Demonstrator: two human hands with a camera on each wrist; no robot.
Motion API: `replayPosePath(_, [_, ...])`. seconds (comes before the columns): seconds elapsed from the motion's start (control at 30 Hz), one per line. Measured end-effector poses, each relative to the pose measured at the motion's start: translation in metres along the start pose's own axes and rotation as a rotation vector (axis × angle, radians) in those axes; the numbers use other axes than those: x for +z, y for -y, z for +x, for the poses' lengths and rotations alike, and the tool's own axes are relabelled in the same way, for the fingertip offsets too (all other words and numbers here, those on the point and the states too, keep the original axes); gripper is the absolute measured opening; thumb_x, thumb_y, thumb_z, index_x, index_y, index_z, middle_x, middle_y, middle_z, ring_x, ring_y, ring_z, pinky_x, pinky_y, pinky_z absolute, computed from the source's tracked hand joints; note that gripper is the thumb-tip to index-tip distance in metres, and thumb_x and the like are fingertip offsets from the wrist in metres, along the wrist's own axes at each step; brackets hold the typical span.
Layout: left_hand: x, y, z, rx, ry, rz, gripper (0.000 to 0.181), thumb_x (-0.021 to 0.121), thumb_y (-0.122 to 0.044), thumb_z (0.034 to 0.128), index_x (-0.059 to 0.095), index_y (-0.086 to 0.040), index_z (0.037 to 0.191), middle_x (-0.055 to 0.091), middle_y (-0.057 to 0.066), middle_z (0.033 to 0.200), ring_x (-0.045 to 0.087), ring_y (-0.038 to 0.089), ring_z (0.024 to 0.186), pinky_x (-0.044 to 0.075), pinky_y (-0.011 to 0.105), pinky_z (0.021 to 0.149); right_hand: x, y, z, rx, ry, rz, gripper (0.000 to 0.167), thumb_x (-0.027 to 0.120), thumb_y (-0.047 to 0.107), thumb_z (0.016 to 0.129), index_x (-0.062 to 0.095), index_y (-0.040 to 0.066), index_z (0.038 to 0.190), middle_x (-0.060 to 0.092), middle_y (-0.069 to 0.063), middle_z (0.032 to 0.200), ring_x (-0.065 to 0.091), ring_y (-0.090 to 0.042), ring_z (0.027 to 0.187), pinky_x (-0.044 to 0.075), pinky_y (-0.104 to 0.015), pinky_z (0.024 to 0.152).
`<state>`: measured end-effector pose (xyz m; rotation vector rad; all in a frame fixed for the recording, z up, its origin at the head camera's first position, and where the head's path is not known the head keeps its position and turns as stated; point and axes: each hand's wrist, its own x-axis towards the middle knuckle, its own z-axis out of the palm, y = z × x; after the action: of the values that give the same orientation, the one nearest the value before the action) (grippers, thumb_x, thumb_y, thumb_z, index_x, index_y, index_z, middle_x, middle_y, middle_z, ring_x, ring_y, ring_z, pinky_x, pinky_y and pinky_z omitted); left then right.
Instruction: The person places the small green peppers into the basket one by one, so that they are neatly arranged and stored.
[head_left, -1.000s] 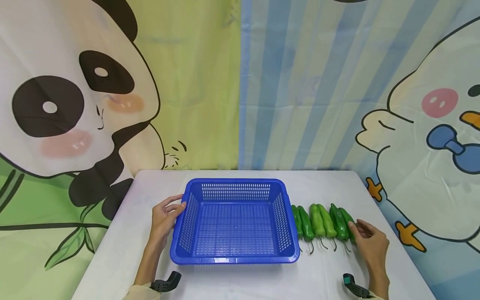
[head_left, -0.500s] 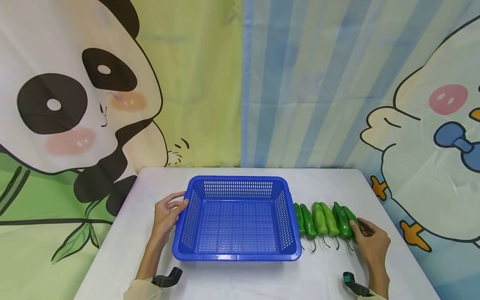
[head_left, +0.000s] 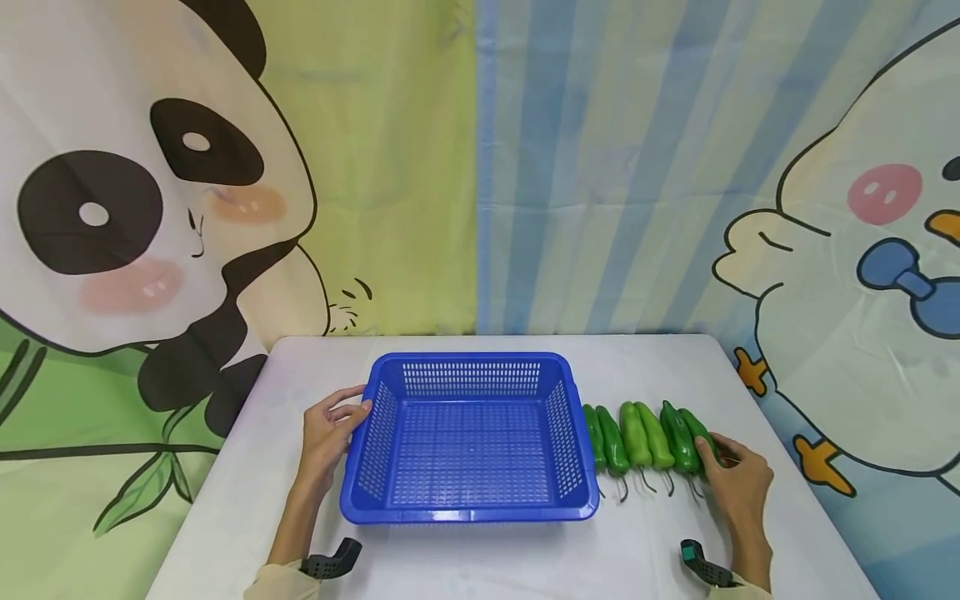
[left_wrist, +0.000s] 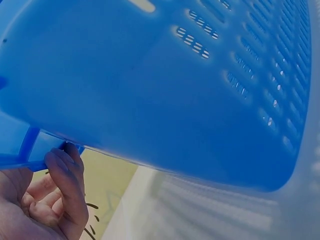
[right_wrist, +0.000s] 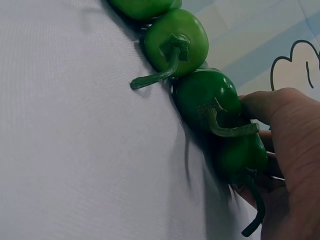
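A blue plastic basket (head_left: 471, 513) with perforated walls stands upright on the table, with nothing inside. My left hand (head_left: 324, 437) grips its left rim; in the left wrist view, curled fingers (left_wrist: 70, 172) hold the rim beside the large blue wall (left_wrist: 125, 100). Right of the basket lies a row of several green peppers, some dark and a lighter pair (head_left: 635, 437), stems toward me. My right hand (head_left: 738, 479) holds the rightmost green pepper (right_wrist: 241, 157), thumb at its upper side and fingers round its outer side. The neighbouring dark pepper (right_wrist: 207, 97) lies against it.
The white table (head_left: 450, 567) ends at the back against a curtain (head_left: 570, 167) with panda and bird drawings. The basket's right rim partly covers the leftmost pepper (head_left: 594, 437). Both wrists wear black devices (head_left: 332, 560).
My right hand has moved slightly in around the rightmost pepper. The left hand and the basket stay in place; the head view shifts a little.
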<state>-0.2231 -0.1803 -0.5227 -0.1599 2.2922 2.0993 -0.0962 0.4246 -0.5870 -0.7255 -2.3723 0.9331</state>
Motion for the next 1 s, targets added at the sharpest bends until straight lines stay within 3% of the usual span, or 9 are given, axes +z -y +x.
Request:
replayPosePath(0.1, [0.002, 0.001, 0.001, 0.000, 0.013, -0.002, 0.048, 0.078, -0.024, 0.1038, 0.065, -0.003, 0.145, 0.082, -0.003, 0.087, 0.079, 0.013, 0.070, 0.064, 0.027, 0.057, -0.002, -0.002, -0.001, 0.012, -0.017, -0.012, 0.043, 0.075, 0.027, 0.104, 0.075, -0.007, 0.131, 0.076, -0.032, 0.124, 0.069, -0.033, 0.102, 0.036, -0.003, 0.074])
replayPosePath(0.3, [0.008, 0.002, 0.004, 0.020, 0.041, 0.008, 0.048, 0.079, -0.026, 0.1032, 0.066, -0.004, 0.144, 0.083, 0.003, 0.091, 0.079, 0.014, 0.069, 0.064, 0.027, 0.057, -0.006, -0.006, -0.003, 0.064, -0.047, -0.029, 0.044, 0.072, 0.026, 0.105, 0.073, -0.008, 0.132, 0.076, -0.033, 0.123, 0.068, -0.035, 0.105, 0.034, -0.004, 0.073])
replayPosePath(0.37, [0.008, 0.001, 0.005, 0.024, 0.038, 0.010, 0.047, 0.079, -0.025, 0.1033, 0.066, -0.004, 0.144, 0.083, 0.003, 0.090, 0.079, 0.014, 0.069, 0.064, 0.027, 0.057, -0.007, -0.006, -0.002, 0.069, -0.047, -0.021, 0.045, 0.072, 0.028, 0.105, 0.073, -0.007, 0.132, 0.076, -0.033, 0.123, 0.068, -0.028, 0.102, 0.035, -0.004, 0.073])
replayPosePath(0.57, [0.005, -0.003, 0.005, 0.015, 0.023, 0.011, 0.047, 0.078, -0.027, 0.1040, 0.066, -0.005, 0.144, 0.082, -0.001, 0.089, 0.079, 0.013, 0.070, 0.062, 0.025, 0.056, -0.007, -0.001, 0.004, 0.101, -0.055, 0.050, 0.048, 0.073, 0.034, 0.105, 0.075, -0.004, 0.133, 0.076, -0.032, 0.124, 0.050, 0.015, 0.083, 0.037, 0.001, 0.072])
replayPosePath(0.73, [0.001, -0.003, 0.002, -0.016, 0.006, 0.017, 0.047, 0.078, -0.027, 0.1038, 0.067, -0.007, 0.145, 0.082, -0.002, 0.089, 0.078, 0.013, 0.070, 0.062, 0.024, 0.055, -0.005, 0.003, 0.005, 0.129, -0.068, 0.103, 0.048, 0.074, 0.035, 0.103, 0.075, -0.004, 0.132, 0.076, -0.030, 0.122, 0.048, 0.019, 0.078, 0.040, 0.002, 0.069])
replayPosePath(0.8, [0.000, -0.002, 0.001, -0.022, 0.002, 0.017, 0.047, 0.078, -0.027, 0.1038, 0.066, -0.007, 0.145, 0.082, -0.003, 0.089, 0.078, 0.012, 0.069, 0.061, 0.024, 0.055, -0.004, 0.005, 0.004, 0.133, -0.084, 0.116, 0.046, 0.075, 0.034, 0.103, 0.077, -0.002, 0.131, 0.078, -0.021, 0.113, 0.050, 0.017, 0.080, 0.041, 0.001, 0.071])
replayPosePath(0.87, [-0.001, -0.001, 0.000, -0.021, -0.001, 0.018, 0.047, 0.078, -0.027, 0.1038, 0.066, -0.007, 0.145, 0.082, -0.003, 0.089, 0.078, 0.012, 0.069, 0.061, 0.023, 0.055, -0.003, 0.006, 0.004, 0.129, -0.098, 0.130, 0.045, 0.075, 0.035, 0.102, 0.078, -0.001, 0.129, 0.078, -0.003, 0.101, 0.052, 0.016, 0.082, 0.041, 0.000, 0.073])
replayPosePath(1.0, [-0.002, 0.000, -0.001, -0.021, -0.002, 0.009, 0.048, 0.078, -0.027, 0.1038, 0.066, -0.007, 0.145, 0.082, -0.004, 0.088, 0.078, 0.012, 0.069, 0.061, 0.023, 0.055, -0.003, 0.007, 0.004, 0.125, -0.116, 0.170, 0.044, 0.075, 0.036, 0.103, 0.079, 0.000, 0.128, 0.060, 0.031, 0.088, 0.053, 0.013, 0.088, 0.041, -0.004, 0.078])
